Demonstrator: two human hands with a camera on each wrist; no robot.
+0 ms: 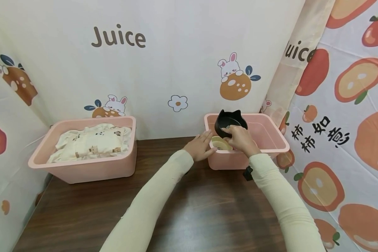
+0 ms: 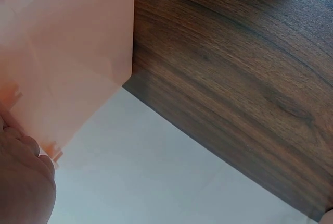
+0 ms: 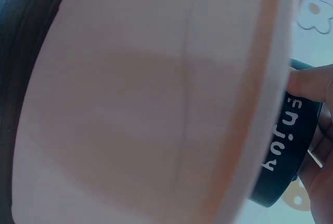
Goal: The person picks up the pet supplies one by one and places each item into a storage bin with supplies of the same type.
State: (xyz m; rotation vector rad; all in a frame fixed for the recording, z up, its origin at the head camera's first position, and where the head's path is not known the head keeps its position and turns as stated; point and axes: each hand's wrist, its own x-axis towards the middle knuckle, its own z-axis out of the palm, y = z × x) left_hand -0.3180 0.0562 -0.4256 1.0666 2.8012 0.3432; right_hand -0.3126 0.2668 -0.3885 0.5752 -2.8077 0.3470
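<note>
My right hand (image 1: 242,139) grips a black bowl (image 1: 229,119) with two cat-ear points on its rim, tilted over the left part of the right pink tub (image 1: 267,150). White "Enjoy" lettering shows on the bowl's side (image 3: 283,146) in the right wrist view, with my thumb at its edge. Below it in the tub sits a yellow bowl (image 1: 219,142), partly covered by the right hand. My left hand (image 1: 199,146) rests with extended fingers at the tub's left rim; in the left wrist view its curved edge (image 2: 23,177) shows beside the tub wall.
A second pink tub (image 1: 88,168) stands at the left of the brown wooden table (image 1: 189,213), holding folded cream cloth (image 1: 96,141) with small animal prints. Printed curtains (image 1: 176,63) hang behind the table and along both sides.
</note>
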